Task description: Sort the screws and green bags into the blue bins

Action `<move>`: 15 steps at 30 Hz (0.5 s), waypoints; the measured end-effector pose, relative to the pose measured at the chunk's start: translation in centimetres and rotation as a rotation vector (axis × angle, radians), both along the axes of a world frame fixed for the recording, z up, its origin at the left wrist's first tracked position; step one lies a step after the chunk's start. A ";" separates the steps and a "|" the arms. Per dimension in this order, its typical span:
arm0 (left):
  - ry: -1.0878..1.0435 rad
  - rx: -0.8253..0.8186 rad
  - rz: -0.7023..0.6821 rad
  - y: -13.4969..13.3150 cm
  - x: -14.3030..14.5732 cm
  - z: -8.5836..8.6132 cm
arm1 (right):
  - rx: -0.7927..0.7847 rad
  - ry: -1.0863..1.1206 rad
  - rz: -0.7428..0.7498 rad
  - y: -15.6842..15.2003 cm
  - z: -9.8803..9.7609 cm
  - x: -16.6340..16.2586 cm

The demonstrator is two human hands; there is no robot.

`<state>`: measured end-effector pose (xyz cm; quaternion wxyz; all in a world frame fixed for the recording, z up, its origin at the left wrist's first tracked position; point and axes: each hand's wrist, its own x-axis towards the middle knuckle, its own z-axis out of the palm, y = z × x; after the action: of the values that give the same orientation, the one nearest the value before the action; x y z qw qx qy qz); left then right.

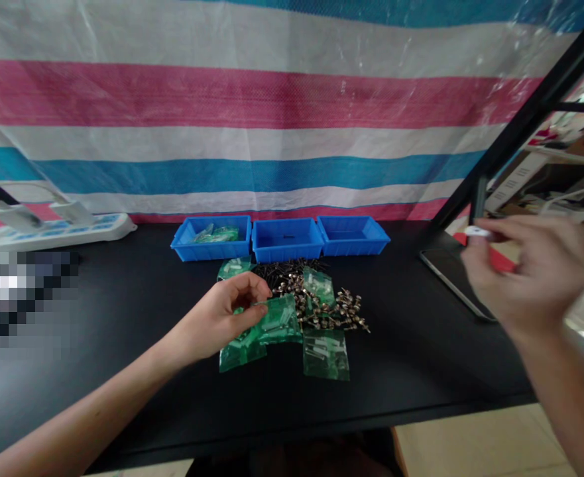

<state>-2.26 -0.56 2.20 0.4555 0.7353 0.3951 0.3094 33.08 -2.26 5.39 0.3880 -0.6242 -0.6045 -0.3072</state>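
Observation:
My left hand [227,315] reaches over the pile and pinches the corner of a small green plastic bag [278,319] with pale pieces inside. More green bags lie around it: one in front [326,354], one among the metal parts [320,285], and another partly under my left hand [242,356]. Shiny metal screw-like parts [344,310] and a heap of thin dark screws [286,268] spread behind and beside the bags. Off at the right, my right hand [535,271] is raised and blurred, its thumb and fingers closed on a small white object [477,231] whose kind I cannot make out.
Three blue trays stand in a row: the left one [212,250] holds green bags, the middle one [288,253] a small dark piece, then the right one [354,246]. A phone-like slab [453,285] lies at the right by a black frame post [515,112]. A power strip [107,228] sits left.

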 end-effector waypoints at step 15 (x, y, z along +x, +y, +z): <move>0.006 0.006 0.017 0.0 0.1 0.3 | -0.509 0.044 -0.030 11.6 -6.1 10.2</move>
<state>-2.18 -0.61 2.47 0.4493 0.7344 0.4016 0.3121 43.26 9.31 -0.67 0.2270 -0.7173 -0.6443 -0.1373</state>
